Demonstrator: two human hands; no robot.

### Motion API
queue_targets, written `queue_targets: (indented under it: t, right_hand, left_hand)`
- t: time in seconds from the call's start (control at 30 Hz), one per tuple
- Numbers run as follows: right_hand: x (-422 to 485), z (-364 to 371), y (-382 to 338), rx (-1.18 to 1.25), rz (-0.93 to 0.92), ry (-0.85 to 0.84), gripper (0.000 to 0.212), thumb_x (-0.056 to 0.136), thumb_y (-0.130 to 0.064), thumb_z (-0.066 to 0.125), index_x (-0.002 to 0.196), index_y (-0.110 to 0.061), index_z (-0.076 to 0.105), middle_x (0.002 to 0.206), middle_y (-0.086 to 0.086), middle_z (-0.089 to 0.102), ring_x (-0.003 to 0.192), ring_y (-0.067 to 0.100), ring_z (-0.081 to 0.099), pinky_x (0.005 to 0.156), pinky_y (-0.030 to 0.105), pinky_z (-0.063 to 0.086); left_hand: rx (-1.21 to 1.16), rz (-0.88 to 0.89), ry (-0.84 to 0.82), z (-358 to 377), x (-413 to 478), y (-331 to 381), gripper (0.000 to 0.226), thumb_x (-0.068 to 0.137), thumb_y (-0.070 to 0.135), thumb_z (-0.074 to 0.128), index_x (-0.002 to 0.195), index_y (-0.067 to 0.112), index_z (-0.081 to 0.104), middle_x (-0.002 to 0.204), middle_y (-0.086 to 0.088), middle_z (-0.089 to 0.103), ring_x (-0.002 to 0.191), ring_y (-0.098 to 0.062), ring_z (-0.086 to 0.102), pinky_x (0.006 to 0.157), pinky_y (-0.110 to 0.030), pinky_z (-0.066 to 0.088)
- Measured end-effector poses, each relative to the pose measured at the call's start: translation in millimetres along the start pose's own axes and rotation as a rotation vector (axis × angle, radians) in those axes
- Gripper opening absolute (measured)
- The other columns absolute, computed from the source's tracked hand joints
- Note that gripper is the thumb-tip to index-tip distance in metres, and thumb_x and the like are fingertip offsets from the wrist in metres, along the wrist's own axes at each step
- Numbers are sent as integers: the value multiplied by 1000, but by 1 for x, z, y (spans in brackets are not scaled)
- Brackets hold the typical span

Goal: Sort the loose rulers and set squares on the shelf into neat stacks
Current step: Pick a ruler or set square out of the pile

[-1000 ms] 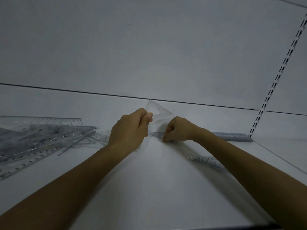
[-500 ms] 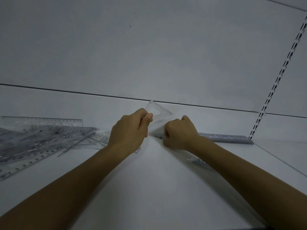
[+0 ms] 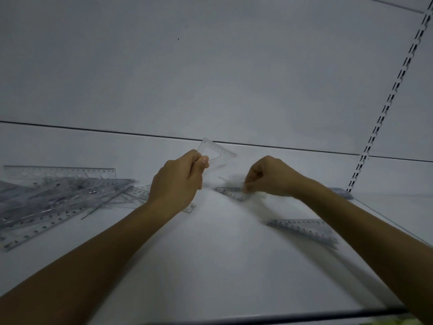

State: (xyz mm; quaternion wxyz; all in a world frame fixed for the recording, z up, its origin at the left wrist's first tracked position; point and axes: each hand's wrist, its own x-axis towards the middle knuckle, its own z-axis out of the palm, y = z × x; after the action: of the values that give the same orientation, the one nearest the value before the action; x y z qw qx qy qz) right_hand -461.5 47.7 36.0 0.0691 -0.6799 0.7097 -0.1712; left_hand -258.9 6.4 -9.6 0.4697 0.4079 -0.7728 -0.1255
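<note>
My left hand (image 3: 178,184) grasps a clear plastic set square (image 3: 216,151) by one corner, thumb and curled fingers closed on it. It is lifted off the white shelf (image 3: 210,266), near the middle of the shelf's back edge. It stands roughly upright. Its top corner points up and left, and its scaled long edge runs from there down to the right, along the back edge. A triangular cut-out shows inside it.

My right hand (image 3: 269,177) is curled, fingertips down on the end of a small clear scaled piece (image 3: 230,192) lying flat on the shelf. That piece's long axis runs left to right, with its tip pointing at my left hand. Blur hides whether I pinch it or only touch it.

Toward the shelf's left edge lies a loose pile of clear plastic rulers (image 3: 58,198), most running from front left to back right. One stencil ruler (image 3: 61,172) at its rear lies parallel to the back edge. Near the right edge, a small stack of clear scaled pieces (image 3: 304,229) runs from back left to front right. A grey stack (image 3: 342,193) sits in the back right corner at the foot of the slotted upright (image 3: 386,106).

Graduations and small digits run along the edges. I can read no brand or label.
</note>
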Motion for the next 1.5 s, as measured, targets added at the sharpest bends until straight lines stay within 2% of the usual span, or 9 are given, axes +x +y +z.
queue_targets:
  t: [0.07, 0.2, 0.4, 0.63, 0.77, 0.97, 1.2, 1.33, 1.5]
  right_hand:
    - [-18, -12, 4, 23, 4, 11, 14, 76, -27, 77, 83, -14, 74, 78, -5, 68, 71, 9, 60, 60, 19, 47]
    - [-56, -31, 20, 93, 38, 23, 11, 75, -23, 78, 79, -14, 74, 76, -6, 70, 71, 9, 61, 60, 18, 46]
    - [-104, -38, 52, 141, 125, 4, 11, 70, -21, 81, 64, -23, 72, 56, -12, 66, 51, -4, 54, 49, 11, 39]
    - [-120, -35, 66, 187, 181, 22, 8, 70, -19, 81, 67, -22, 75, 72, -4, 73, 66, 4, 61, 63, 20, 47]
    - [-119, -34, 64, 177, 166, 21, 11, 70, -20, 81, 66, -26, 73, 66, -10, 70, 58, -3, 58, 57, 16, 43]
    - [-115, -31, 55, 66, 145, 10, 10, 70, -24, 82, 68, -26, 72, 67, -7, 68, 56, 3, 53, 45, 9, 37]
    - [-108, -28, 52, 16, 167, -9, 13, 71, -26, 81, 79, -18, 75, 67, -7, 66, 58, 5, 54, 43, 9, 35]
    - [-104, -29, 52, 19, 188, -20, 15, 71, -26, 82, 80, -16, 75, 65, -7, 64, 51, 3, 50, 38, 7, 33]
    - [-101, -30, 46, 160, 65, 224, 15, 77, -30, 76, 80, -18, 68, 61, -6, 56, 51, 6, 48, 43, 9, 36]
  left_hand:
    - [-38, 0, -10, 2, -4, 3, 31, 98, 40, 35, 91, 22, 59, 63, 6, 63, 53, -9, 53, 58, -25, 37]
    - [-94, 67, -57, 9, -17, 14, 29, 98, 39, 37, 88, 22, 59, 61, 6, 62, 54, -10, 54, 60, -27, 40]
    - [-167, 207, -158, 18, -29, 34, 37, 96, 47, 35, 88, 20, 59, 59, 6, 60, 50, -9, 51, 57, -25, 38]
    - [-171, 222, -219, 20, -35, 36, 39, 90, 47, 33, 87, 20, 60, 58, 7, 61, 49, -10, 52, 54, -21, 37]
    - [-167, 213, -226, 21, -37, 35, 37, 93, 44, 34, 89, 19, 61, 62, 12, 62, 49, -8, 52, 53, -22, 34]
    - [-134, 198, -215, 21, -35, 30, 30, 98, 40, 38, 89, 22, 60, 62, 12, 62, 49, -7, 52, 56, -26, 37]
    - [-136, 179, -190, 18, -37, 35, 42, 88, 48, 31, 89, 18, 61, 56, 7, 59, 49, -11, 52, 56, -25, 37]
    - [-150, 172, -180, 19, -37, 35, 35, 94, 41, 34, 85, 19, 60, 54, 7, 58, 48, -9, 50, 57, -26, 37]
    - [-244, 108, -184, 20, -36, 34, 44, 93, 55, 36, 69, 24, 55, 48, 5, 46, 47, -12, 42, 56, -36, 40]
